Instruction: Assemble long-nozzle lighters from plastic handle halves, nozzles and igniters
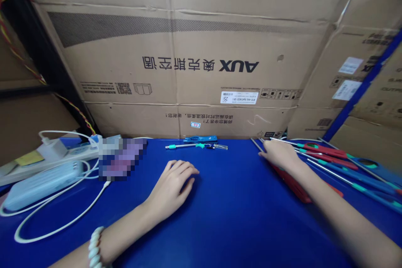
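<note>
1. The right hand [279,155] lies palm down at the right of the blue table [232,217]. Its fingers are stretched out and close together on the thin metal shafts of a spread of long screwdrivers. It is not closed around any of them.
2. A red-handled screwdriver [290,184] lies directly under that hand and wrist, with its flat red handle running back along the forearm.
3. Just right of the hand lie more red-handled screwdrivers [326,150], with teal-and-blue-handled screwdrivers [361,186] beyond them. All are fanned out, with their silver shafts pointing towards the back left.
4. The left hand [171,186] rests palm down near the table's middle with its fingers loosely curled, and it holds nothing. A pale bead bracelet [94,247] sits on that wrist.
5. Between the two hands the blue surface is bare, as is the near part of the table towards the person.
6. A small tester screwdriver [196,146] with a clear end lies crosswise at the back edge. It is well apart from both hands, with a blue flat tool [201,138] just behind it.
7. A large cardboard box [194,63] stands right against the table's back edge like a wall.
8. On the left are a power strip [47,161], a pale power bank [44,184] and a looping white cable [63,224].
</note>
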`<state>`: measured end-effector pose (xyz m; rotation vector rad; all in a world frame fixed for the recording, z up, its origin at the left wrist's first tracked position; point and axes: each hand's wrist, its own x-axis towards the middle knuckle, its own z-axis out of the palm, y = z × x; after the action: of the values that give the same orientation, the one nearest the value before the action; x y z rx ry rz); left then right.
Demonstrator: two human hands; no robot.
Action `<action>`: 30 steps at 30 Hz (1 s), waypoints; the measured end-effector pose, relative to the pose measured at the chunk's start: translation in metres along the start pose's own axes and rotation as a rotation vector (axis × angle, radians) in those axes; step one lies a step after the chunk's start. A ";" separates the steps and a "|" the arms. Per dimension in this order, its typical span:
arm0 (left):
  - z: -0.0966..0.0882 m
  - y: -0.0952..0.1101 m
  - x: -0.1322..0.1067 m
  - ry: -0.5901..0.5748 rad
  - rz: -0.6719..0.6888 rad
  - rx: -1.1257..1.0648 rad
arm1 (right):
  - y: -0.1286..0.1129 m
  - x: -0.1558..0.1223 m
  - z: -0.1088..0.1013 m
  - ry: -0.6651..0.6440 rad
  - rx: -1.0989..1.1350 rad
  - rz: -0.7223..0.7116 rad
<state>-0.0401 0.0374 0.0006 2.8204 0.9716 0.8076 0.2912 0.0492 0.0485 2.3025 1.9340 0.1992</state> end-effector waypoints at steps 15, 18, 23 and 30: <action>0.035 -0.090 0.100 -0.021 -0.080 0.296 | -0.095 0.063 0.029 0.255 0.358 -0.336; 0.038 -0.096 0.102 -0.036 -0.064 0.323 | -0.097 0.066 0.032 0.254 0.381 -0.351; 0.040 -0.101 0.100 -0.053 -0.054 0.335 | -0.095 0.067 0.034 0.250 0.406 -0.372; 0.042 -0.101 0.096 -0.078 -0.043 0.278 | -0.093 0.067 0.034 0.265 0.422 -0.407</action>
<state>-0.0117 0.1794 -0.0124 3.0197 1.2139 0.5936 0.2185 0.1311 -0.0010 2.1164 2.7594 0.0576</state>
